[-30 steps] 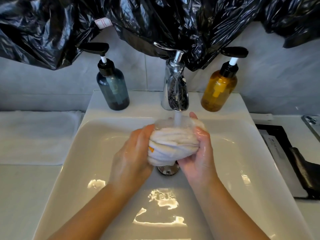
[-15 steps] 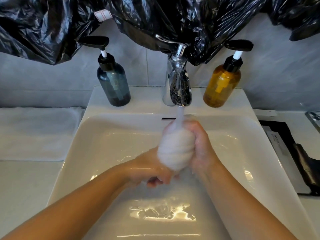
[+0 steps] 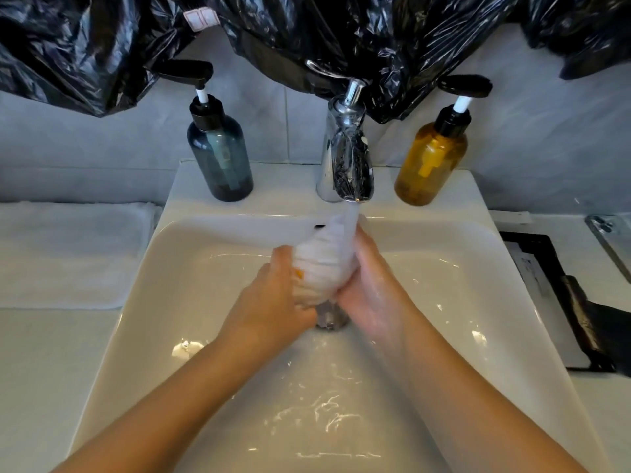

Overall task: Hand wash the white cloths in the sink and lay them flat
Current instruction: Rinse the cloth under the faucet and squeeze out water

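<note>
A bunched white cloth (image 3: 322, 264) with a small orange tag is held over the drain of the white sink (image 3: 191, 268), under the water running from the chrome tap (image 3: 346, 155). My left hand (image 3: 273, 302) grips the cloth's left and lower side. My right hand (image 3: 368, 285) wraps round its right side. The cloth and both hands look motion-blurred. A flat white cloth (image 3: 68, 254) lies on the counter left of the sink.
A dark blue pump bottle (image 3: 218, 155) stands left of the tap and an amber pump bottle (image 3: 432, 158) right of it. Black plastic sheeting (image 3: 307, 35) hangs above. A black tray (image 3: 560, 302) and a phone (image 3: 611, 240) lie on the right counter.
My left hand has come back up from below the cloth to grip its left side. The cloth has shifted between both hands under the stream.
</note>
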`<state>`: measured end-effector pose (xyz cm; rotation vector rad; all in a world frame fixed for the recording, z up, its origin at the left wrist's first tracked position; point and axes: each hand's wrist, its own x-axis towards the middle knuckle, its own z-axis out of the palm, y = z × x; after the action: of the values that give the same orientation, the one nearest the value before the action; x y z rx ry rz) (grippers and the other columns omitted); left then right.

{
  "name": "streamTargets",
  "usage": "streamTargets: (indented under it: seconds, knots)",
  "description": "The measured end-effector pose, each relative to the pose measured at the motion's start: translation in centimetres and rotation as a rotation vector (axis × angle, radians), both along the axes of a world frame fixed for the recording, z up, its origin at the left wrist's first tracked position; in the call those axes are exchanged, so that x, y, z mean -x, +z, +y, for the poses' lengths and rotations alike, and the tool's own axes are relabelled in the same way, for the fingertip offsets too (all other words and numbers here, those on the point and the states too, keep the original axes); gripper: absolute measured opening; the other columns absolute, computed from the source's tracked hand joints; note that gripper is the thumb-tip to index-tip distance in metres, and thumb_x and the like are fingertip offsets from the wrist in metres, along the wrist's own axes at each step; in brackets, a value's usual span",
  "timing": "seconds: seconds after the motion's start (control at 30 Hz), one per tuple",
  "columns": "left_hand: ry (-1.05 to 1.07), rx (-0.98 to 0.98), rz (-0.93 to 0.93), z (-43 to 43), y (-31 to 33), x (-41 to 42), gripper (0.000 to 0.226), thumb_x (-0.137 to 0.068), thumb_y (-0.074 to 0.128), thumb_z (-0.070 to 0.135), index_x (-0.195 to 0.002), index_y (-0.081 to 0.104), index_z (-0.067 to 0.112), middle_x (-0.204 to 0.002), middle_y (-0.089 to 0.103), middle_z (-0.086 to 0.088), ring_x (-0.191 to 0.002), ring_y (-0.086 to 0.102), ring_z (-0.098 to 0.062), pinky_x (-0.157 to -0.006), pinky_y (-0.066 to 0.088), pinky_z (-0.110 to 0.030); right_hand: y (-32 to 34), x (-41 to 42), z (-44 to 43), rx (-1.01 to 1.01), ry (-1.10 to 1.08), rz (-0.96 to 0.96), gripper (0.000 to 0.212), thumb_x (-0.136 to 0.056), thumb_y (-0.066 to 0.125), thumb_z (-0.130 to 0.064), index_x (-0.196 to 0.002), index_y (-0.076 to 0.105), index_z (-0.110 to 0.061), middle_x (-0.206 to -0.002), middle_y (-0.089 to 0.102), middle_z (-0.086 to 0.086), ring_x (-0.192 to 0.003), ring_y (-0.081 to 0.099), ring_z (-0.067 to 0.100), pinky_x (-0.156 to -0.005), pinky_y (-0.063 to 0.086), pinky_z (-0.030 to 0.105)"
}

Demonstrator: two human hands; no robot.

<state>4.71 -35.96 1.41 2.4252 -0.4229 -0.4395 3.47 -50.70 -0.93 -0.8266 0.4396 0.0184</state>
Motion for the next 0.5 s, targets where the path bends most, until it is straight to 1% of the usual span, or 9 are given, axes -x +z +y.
streamTargets:
  seconds: [0.07,0.13,0.2,0.23,0.27,0.33,0.37,0.4,0.5]
  knots:
    - [-0.074,0.048,0.034,0.4,0.4,1.1,0.079,-0.069,0.069,0.058,-0.133,0.03,0.034,-0.109,0.054,0.006,-0.093,0.062,-0.019,-0.079,0.052,-0.036,-0.1,0.5,0.1,-0.016,-0.038,0.092,0.099,-0.067,0.086,-0.056,-0.147,0.046,-0.014,-0.118,0.068,0.012,-0.1,0.071,0.026,-0.071,0.059,0.039]
    - [-0.001,0.221,0.14,0.8,1.0,1.0,0.072,-0.068,0.056,0.073,-0.126,0.041,0.034,-0.102,0.061,0.009,-0.086,0.065,-0.013,-0.072,0.053,-0.029,0.2,0.7,-0.4,-0.031,-0.041,0.156,0.095,-0.061,0.082,-0.059,-0.141,0.055,-0.015,-0.109,0.071,0.011,-0.094,0.072,0.025,-0.066,0.058,0.035]
    - [0.139,0.4,0.225,0.8,0.2,-0.2,0.073,-0.066,0.051,0.075,-0.121,0.049,0.027,-0.1,0.065,0.004,-0.081,0.065,-0.01,-0.066,0.052,-0.021,0.5,0.7,-0.6,-0.018,0.0,0.134,0.084,-0.068,0.076,-0.054,-0.136,0.059,-0.008,-0.108,0.071,0.013,-0.095,0.07,0.025,-0.071,0.059,0.034]
    - [0.136,0.481,0.292,0.5,0.0,-0.5,0.079,-0.063,0.052,0.077,-0.122,0.05,0.025,-0.105,0.065,0.003,-0.081,0.065,-0.006,-0.067,0.051,-0.018,0.8,0.7,-0.5,0.001,0.03,0.109,0.079,-0.071,0.074,-0.053,-0.132,0.062,-0.005,-0.11,0.071,0.015,-0.097,0.069,0.026,-0.078,0.059,0.035]
    - [0.095,0.571,0.382,0.1,-0.1,-0.6,0.084,-0.062,0.053,0.079,-0.126,0.05,0.025,-0.113,0.065,0.001,-0.086,0.066,-0.003,-0.073,0.053,-0.02,1.0,0.8,-0.3,0.036,0.054,0.081,0.076,-0.071,0.073,-0.052,-0.127,0.064,-0.003,-0.112,0.071,0.016,-0.099,0.069,0.027,-0.083,0.058,0.037]
    - [0.02,0.687,0.496,-1.1,-0.7,-0.3,0.082,-0.07,0.059,0.076,-0.131,0.053,0.022,-0.123,0.067,-0.003,-0.107,0.067,-0.013,-0.096,0.052,-0.039,1.2,0.6,-0.4,0.179,0.038,0.019,0.073,-0.067,0.072,-0.054,-0.121,0.069,-0.005,-0.112,0.073,0.015,-0.098,0.071,0.025,-0.084,0.056,0.038]
    - [0.01,0.705,0.471,-1.6,-0.7,0.1,0.077,-0.072,0.059,0.074,-0.127,0.058,0.02,-0.12,0.07,-0.004,-0.109,0.067,-0.019,-0.098,0.051,-0.045,1.4,0.4,-0.6,0.26,0.005,0.004,0.069,-0.065,0.071,-0.055,-0.118,0.07,-0.01,-0.108,0.074,0.012,-0.095,0.072,0.022,-0.08,0.056,0.036]
    - [0.039,0.707,0.409,-2.0,-0.6,0.6,0.072,-0.071,0.056,0.073,-0.12,0.063,0.021,-0.112,0.073,-0.003,-0.105,0.069,-0.02,-0.095,0.053,-0.044,1.5,0.4,-0.6,0.325,-0.03,0.012,0.066,-0.064,0.071,-0.057,-0.115,0.071,-0.014,-0.105,0.075,0.009,-0.093,0.073,0.02,-0.078,0.055,0.035]
    - [0.209,0.634,0.1,-2.6,-0.9,1.4,0.064,-0.069,0.051,0.074,-0.111,0.059,0.025,-0.095,0.071,0.006,-0.088,0.069,-0.009,-0.076,0.056,-0.029,0.9,1.0,0.1,0.335,-0.021,0.052,0.079,-0.067,0.069,-0.07,-0.13,0.063,-0.023,-0.118,0.073,0.007,-0.106,0.072,0.022,-0.089,0.055,0.04]
